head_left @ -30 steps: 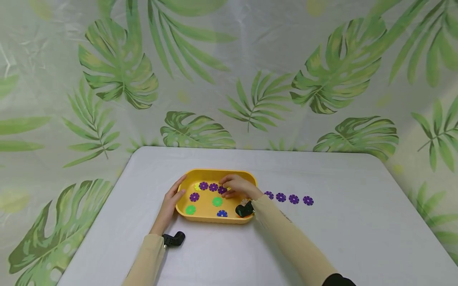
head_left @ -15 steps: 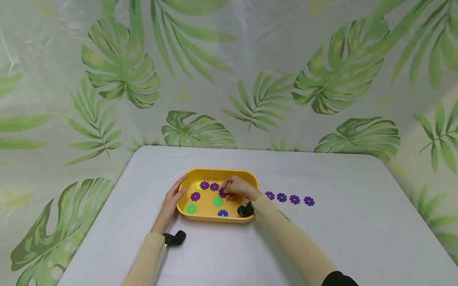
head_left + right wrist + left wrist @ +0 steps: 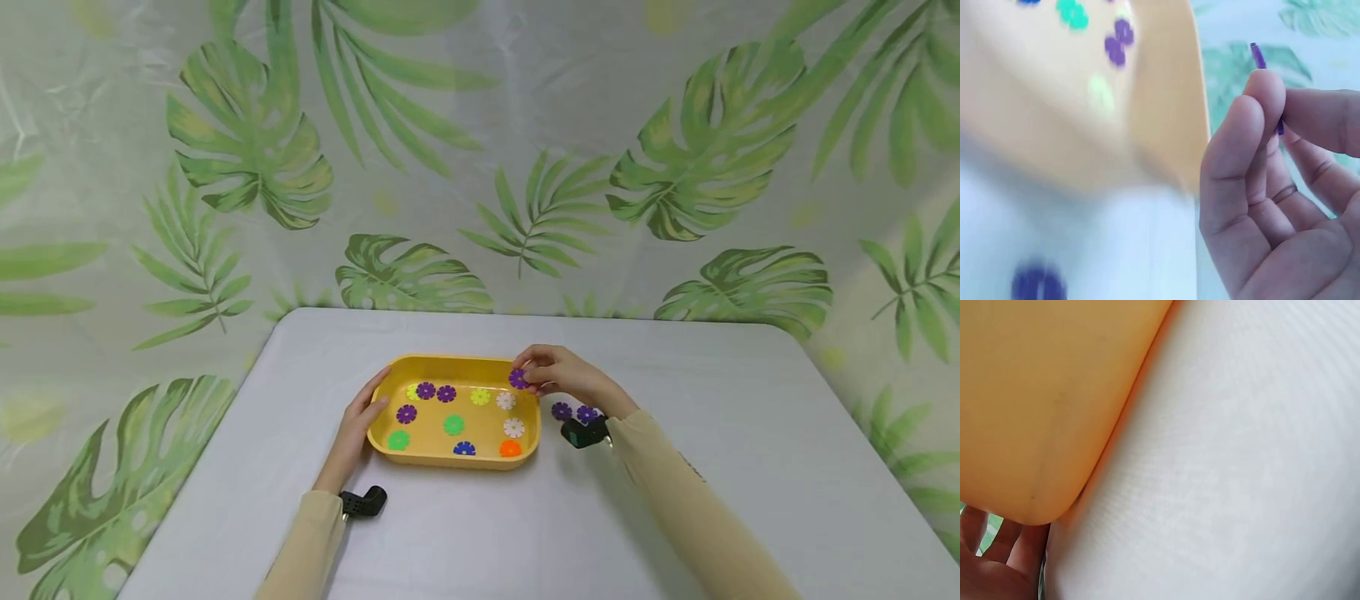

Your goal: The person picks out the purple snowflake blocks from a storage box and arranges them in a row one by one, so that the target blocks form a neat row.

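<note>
Near the upper right corner of the yellow tray (image 3: 442, 461), which sits just below the middle of the frame, my right hand (image 3: 567, 375) pinches one purple notched disc (image 3: 517, 380) between thumb and fingertips; the right wrist view shows it edge-on. My left hand (image 3: 356, 426) lies along the tray's left end, fingers fairly straight and thumb spread apart from them, touching the rim.

I count eleven discs inside the tray: three purple discs (image 3: 407, 414), two yellow discs (image 3: 480, 397) (one partly covered by a purple one), two green discs (image 3: 453, 425), two pale discs (image 3: 513, 427), one orange disc (image 3: 510, 448) and one blue disc (image 3: 464, 448), cut off below by the near wall. Right of the tray I see two loose purple discs (image 3: 562, 411); my wrist and its black camera (image 3: 583, 432) hide what lies beyond them.

A narrow strip of white tabletop (image 3: 465, 533) separates the tray's right wall from the nearer loose disc. Tabletop stretches from the near wall to the bottom of the frame, between my sleeves (image 3: 296, 542). Behind the far rim, a shallower band reaches the table's back edge, where the leaf-printed backdrop (image 3: 412, 279) rises.
</note>
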Tool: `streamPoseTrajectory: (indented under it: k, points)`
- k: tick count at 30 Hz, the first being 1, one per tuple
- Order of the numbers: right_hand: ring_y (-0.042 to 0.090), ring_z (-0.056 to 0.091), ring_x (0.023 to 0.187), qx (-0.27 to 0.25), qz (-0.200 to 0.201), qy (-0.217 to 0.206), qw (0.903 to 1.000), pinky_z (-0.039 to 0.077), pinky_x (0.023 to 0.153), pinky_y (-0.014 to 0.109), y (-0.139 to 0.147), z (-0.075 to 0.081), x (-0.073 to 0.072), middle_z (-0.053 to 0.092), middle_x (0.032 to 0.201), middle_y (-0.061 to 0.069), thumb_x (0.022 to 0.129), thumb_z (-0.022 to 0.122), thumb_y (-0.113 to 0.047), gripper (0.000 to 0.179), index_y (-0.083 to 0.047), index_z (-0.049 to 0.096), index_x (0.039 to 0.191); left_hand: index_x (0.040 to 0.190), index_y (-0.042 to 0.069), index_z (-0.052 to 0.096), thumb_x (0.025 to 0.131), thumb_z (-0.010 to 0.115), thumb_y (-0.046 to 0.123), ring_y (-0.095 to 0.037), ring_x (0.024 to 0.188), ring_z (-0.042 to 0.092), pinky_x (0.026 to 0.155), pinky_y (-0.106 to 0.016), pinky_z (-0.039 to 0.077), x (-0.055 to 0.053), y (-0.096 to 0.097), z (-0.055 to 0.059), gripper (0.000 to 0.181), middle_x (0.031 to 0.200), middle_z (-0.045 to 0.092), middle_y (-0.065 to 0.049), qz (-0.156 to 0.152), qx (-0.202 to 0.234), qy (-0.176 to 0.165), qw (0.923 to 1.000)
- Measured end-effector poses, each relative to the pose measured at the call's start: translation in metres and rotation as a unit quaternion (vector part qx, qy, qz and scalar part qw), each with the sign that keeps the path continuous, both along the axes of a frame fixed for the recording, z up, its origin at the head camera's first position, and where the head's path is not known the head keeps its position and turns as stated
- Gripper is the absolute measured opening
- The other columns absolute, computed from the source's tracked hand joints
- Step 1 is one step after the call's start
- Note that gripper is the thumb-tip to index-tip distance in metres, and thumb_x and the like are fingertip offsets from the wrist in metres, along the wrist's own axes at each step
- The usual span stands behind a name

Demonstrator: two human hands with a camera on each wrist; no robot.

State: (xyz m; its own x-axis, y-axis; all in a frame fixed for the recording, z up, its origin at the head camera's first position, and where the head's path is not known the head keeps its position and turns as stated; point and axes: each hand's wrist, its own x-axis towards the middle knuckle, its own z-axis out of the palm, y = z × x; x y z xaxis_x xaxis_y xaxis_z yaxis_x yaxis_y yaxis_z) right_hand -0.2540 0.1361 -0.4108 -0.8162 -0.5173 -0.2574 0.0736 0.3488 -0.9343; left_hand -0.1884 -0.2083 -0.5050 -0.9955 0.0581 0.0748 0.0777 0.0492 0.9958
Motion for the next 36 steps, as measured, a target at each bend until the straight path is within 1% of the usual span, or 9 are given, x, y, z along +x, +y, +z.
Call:
streamPoseTrajectory:
  k: [2, 5, 9, 13, 17, 21, 29, 34, 36]
  points:
    - [0.028, 0.057, 0.080, 0.000, -0.014, 0.007, 0.9999, 0.054, 0.085, 0.045, 0.023, -0.002, 0.002, 0.059, 0.093, 0.012, 0.096, 0.052, -0.007, 0.023, 0.002, 0.054, 0.118, 0.148, 0.024, 0.039, 0.103, 0.044, 0.021, -0.013, 0.141, 0.020, 0.116, -0.036, 0.015, 0.000, 0.000, 0.001, 0.045, 0.153, 0.030, 0.005, 0.000, 0.001, -0.002, 1.0000]
    - [0.028, 0.056, 0.080, 0.004, -0.035, 0.014, 0.9993, 0.052, 0.086, 0.047, 0.062, -0.008, 0.008, 0.056, 0.091, 0.012, 0.099, 0.049, -0.007, 0.025, 0.005, 0.052, 0.120, 0.149, 0.020, 0.037, 0.103, 0.044, 0.017, -0.015, 0.142, 0.018, 0.116, -0.037, 0.014, 0.006, 0.002, 0.013, 0.046, 0.154, 0.029, 0.002, -0.005, 0.005, -0.010, 0.9999]
    - [0.019, 0.056, 0.076, 0.009, -0.065, 0.021, 0.9976, 0.054, 0.078, 0.038, 0.117, -0.022, 0.019, 0.055, 0.086, 0.010, 0.099, 0.048, -0.008, 0.030, 0.010, 0.048, 0.123, 0.150, 0.011, 0.034, 0.103, 0.042, 0.012, -0.020, 0.143, 0.016, 0.116, -0.038, 0.013, 0.013, 0.005, 0.028, 0.048, 0.155, 0.026, -0.005, -0.013, 0.008, -0.013, 0.9998]
    - [0.018, 0.056, 0.076, 0.020, -0.098, 0.018, 0.9948, 0.054, 0.073, 0.033, 0.162, -0.035, 0.033, 0.055, 0.088, 0.010, 0.100, 0.047, -0.009, 0.034, 0.013, 0.044, 0.125, 0.150, 0.009, 0.033, 0.103, 0.042, 0.012, -0.020, 0.143, 0.016, 0.116, -0.037, 0.014, 0.014, 0.005, 0.030, 0.048, 0.155, 0.025, -0.006, -0.014, 0.004, -0.014, 0.9998]
    - [0.016, 0.058, 0.075, 0.039, -0.137, 0.016, 0.9897, 0.055, 0.071, 0.031, 0.193, -0.046, 0.044, 0.056, 0.091, 0.009, 0.099, 0.046, -0.007, 0.034, 0.016, 0.043, 0.124, 0.150, 0.010, 0.033, 0.103, 0.042, 0.013, -0.020, 0.143, 0.016, 0.116, -0.036, 0.014, 0.014, 0.006, 0.031, 0.048, 0.155, 0.026, -0.005, -0.012, 0.003, -0.017, 0.9998]
    - [0.014, 0.059, 0.073, 0.061, -0.165, 0.015, 0.9842, 0.056, 0.067, 0.028, 0.209, -0.054, 0.052, 0.059, 0.091, 0.010, 0.099, 0.044, -0.004, 0.033, 0.019, 0.043, 0.123, 0.150, 0.011, 0.034, 0.103, 0.042, 0.012, -0.019, 0.143, 0.016, 0.116, -0.036, 0.014, 0.015, 0.007, 0.032, 0.048, 0.155, 0.026, -0.005, -0.011, 0.008, -0.019, 0.9997]
    - [0.015, 0.061, 0.070, 0.112, -0.170, 0.042, 0.9782, 0.056, 0.063, 0.027, 0.212, -0.064, 0.057, 0.062, 0.087, 0.010, 0.098, 0.044, -0.002, 0.030, 0.019, 0.048, 0.119, 0.150, 0.010, 0.033, 0.103, 0.042, 0.011, -0.019, 0.143, 0.016, 0.116, -0.036, 0.014, 0.015, 0.008, 0.031, 0.048, 0.155, 0.026, -0.005, -0.011, 0.012, -0.017, 0.9997]
    - [0.018, 0.061, 0.070, 0.148, -0.172, 0.064, 0.9718, 0.055, 0.062, 0.027, 0.207, -0.063, 0.055, 0.061, 0.090, 0.013, 0.097, 0.043, -0.002, 0.028, 0.015, 0.051, 0.118, 0.150, 0.010, 0.032, 0.103, 0.041, 0.012, -0.019, 0.143, 0.016, 0.116, -0.035, 0.014, 0.014, 0.007, 0.030, 0.048, 0.155, 0.025, -0.005, -0.013, 0.012, -0.018, 0.9997]
    - [0.019, 0.061, 0.070, 0.148, -0.173, 0.072, 0.9710, 0.056, 0.062, 0.027, 0.203, -0.059, 0.053, 0.061, 0.094, 0.015, 0.097, 0.043, -0.003, 0.028, 0.015, 0.052, 0.118, 0.150, 0.009, 0.032, 0.103, 0.041, 0.012, -0.019, 0.143, 0.016, 0.116, -0.036, 0.014, 0.014, 0.007, 0.030, 0.048, 0.155, 0.025, -0.005, -0.013, 0.013, -0.017, 0.9997]
